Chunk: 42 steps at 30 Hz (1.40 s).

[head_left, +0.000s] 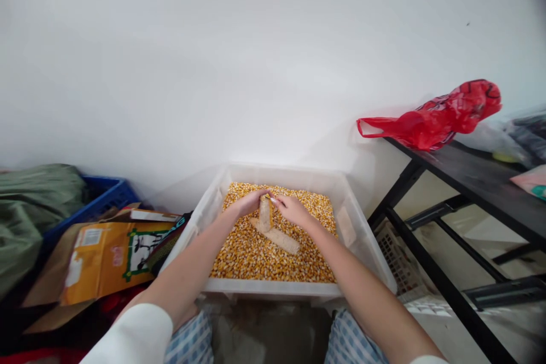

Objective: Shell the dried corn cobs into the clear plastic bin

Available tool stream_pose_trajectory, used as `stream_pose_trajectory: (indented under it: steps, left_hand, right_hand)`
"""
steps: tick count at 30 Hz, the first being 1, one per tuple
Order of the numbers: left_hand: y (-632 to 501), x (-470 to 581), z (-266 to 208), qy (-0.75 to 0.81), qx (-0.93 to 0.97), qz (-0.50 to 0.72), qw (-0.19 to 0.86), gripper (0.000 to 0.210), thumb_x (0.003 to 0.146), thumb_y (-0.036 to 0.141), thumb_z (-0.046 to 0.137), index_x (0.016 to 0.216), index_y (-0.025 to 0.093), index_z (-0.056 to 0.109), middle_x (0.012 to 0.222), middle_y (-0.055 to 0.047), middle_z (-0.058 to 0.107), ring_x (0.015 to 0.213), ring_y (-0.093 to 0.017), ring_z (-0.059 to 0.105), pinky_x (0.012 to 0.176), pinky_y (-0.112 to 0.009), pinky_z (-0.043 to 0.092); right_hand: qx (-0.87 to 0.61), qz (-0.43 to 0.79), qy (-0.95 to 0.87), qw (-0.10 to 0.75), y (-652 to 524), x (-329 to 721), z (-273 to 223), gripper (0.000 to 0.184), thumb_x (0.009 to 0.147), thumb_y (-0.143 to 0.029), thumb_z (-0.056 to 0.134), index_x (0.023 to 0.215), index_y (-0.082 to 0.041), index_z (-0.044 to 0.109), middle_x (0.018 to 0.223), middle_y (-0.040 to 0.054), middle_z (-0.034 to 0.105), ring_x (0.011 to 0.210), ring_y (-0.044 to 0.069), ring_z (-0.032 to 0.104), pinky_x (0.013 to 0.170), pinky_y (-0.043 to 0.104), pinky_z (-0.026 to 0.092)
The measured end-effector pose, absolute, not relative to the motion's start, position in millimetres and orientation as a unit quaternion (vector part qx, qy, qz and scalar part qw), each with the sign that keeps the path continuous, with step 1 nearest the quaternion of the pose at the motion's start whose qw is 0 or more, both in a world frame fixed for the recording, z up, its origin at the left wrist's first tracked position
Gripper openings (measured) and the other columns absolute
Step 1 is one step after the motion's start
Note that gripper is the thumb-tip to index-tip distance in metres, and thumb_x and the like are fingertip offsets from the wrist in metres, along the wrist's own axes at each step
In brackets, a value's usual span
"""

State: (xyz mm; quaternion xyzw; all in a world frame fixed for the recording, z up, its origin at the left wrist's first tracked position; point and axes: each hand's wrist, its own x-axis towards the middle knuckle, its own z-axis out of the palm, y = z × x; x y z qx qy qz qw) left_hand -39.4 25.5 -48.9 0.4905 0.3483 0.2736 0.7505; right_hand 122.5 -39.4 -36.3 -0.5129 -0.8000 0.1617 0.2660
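A mostly stripped corn cob (265, 217) stands tilted in the middle of the bin, a few yellow kernels left along its side. My left hand (252, 202) is closed around its far end from the left. From the right, my right hand (292, 209) is closed near the same end, with a small shiny piece showing at its fingers that is too small to name. Below the hands a bare pale cob (282, 240) lies on loose corn kernels (243, 259). The kernels fill much of a clear plastic bin (273, 288).
To the left are a flattened orange cardboard box (102, 261), a blue crate (106, 199) and a green bag (29, 205). A black metal rack (464, 182) stands right, with a red plastic bag (443, 119) on its corner. A white wall (256, 57) rises behind the bin.
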Motion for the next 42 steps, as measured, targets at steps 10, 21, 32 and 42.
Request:
stream_pose_trajectory:
  steps: [10, 21, 32, 42]
  left_hand:
    - [22, -41, -47, 0.323, 0.521, 0.248, 0.750, 0.019, 0.073, 0.033, 0.049, 0.075, 0.015, 0.056, 0.062, 0.000, 0.058, 0.058, -0.013, 0.053, 0.059, -0.024, 0.040]
    - [23, -44, -50, 0.268, 0.555, 0.237, 0.751, 0.029, 0.077, 0.041, 0.044, 0.081, 0.014, 0.055, 0.071, -0.004, 0.058, 0.064, -0.014, 0.054, 0.062, -0.025, 0.041]
    - [23, -40, -46, 0.318, 0.495, 0.266, 0.763, 0.019, 0.072, 0.031, 0.049, 0.074, 0.014, 0.057, 0.065, -0.002, 0.059, 0.063, -0.013, 0.053, 0.065, -0.024, 0.040]
    - [15, -38, -35, 0.346, 0.499, 0.244, 0.756, 0.019, 0.070, 0.030, 0.049, 0.071, 0.013, 0.056, 0.058, -0.001, 0.057, 0.056, -0.012, 0.051, 0.057, -0.023, 0.039]
  right_hand:
    - [-0.486, 0.196, -0.809, 0.268, -39, 122, -38, 0.034, 0.086, -0.037, 0.031, 0.071, -0.015, 0.052, 0.063, 0.0001, 0.052, 0.058, 0.008, 0.044, 0.054, 0.018, 0.025]
    - [-0.484, 0.115, -0.858, 0.131, -48, 115, -40, 0.028, 0.084, -0.032, 0.039, 0.076, -0.015, 0.060, 0.072, 0.0051, 0.060, 0.059, 0.010, 0.046, 0.055, 0.020, 0.025]
    - [-0.519, 0.122, -0.807, 0.256, -48, 126, -27, 0.033, 0.088, -0.035, 0.031, 0.078, -0.016, 0.056, 0.069, 0.0027, 0.057, 0.061, 0.009, 0.047, 0.057, 0.019, 0.027]
    - [-0.503, 0.175, -0.807, 0.255, -44, 121, -39, 0.032, 0.087, -0.035, 0.031, 0.074, -0.015, 0.053, 0.065, 0.0005, 0.054, 0.058, 0.008, 0.043, 0.055, 0.018, 0.026]
